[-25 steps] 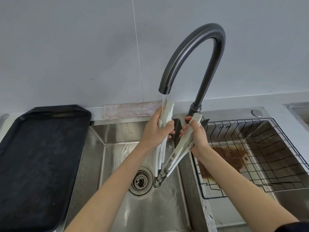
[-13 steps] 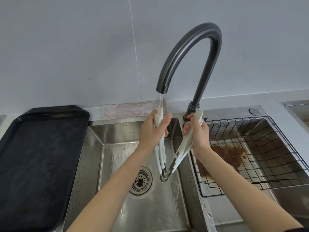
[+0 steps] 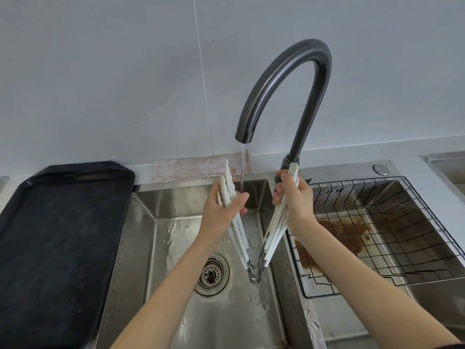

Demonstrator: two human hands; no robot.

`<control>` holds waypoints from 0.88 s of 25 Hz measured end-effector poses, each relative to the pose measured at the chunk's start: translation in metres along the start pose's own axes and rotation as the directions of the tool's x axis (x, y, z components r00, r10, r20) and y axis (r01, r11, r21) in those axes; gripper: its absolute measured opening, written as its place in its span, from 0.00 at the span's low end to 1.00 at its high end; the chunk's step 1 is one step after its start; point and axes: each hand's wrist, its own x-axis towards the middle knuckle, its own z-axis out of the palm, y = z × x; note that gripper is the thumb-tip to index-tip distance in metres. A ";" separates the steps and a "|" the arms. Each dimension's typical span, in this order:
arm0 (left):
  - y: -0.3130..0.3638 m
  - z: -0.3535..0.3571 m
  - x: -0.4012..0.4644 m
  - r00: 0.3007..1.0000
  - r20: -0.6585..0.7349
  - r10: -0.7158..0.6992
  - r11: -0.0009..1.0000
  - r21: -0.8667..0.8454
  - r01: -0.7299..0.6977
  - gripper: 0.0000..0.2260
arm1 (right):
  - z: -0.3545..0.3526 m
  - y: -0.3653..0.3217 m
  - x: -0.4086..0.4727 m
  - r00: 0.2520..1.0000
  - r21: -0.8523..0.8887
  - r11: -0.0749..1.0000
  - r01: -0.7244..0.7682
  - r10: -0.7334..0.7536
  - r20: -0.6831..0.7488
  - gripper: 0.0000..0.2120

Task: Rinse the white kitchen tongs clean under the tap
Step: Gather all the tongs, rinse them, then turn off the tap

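Tongs [image 3: 254, 244] were spread in a V over the sink [image 3: 176, 212], hinge down. My left hand [image 3: 221, 212] gripped one arm, my right hand [image 3: 295, 201] the other. Tap [image 3: 281, 79] water fell between them.

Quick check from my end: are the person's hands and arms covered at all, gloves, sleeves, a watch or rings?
No gloves: the left hand and right hand are bare. No watch, bracelet or ring shows. Both forearms are bare too; only a sliver of dark sleeve shows at the bottom right corner, on the right arm.
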 end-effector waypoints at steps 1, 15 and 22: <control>-0.003 0.000 -0.001 1.000 -0.012 -0.013 1.000 0.001 0.013 0.10 | 0.002 0.001 0.000 1.000 -0.043 0.999 -0.026 0.027 0.008 0.07; 0.003 -0.008 0.018 0.970 -0.223 -0.099 0.985 -0.161 0.063 0.07 | -0.039 0.000 0.005 0.948 -0.518 0.842 0.153 -0.273 -0.164 0.14; 0.005 -0.011 0.018 0.960 -0.229 -0.161 0.957 -0.276 0.094 0.05 | -0.045 0.003 0.020 0.975 -0.589 0.798 0.129 -0.211 -0.071 0.14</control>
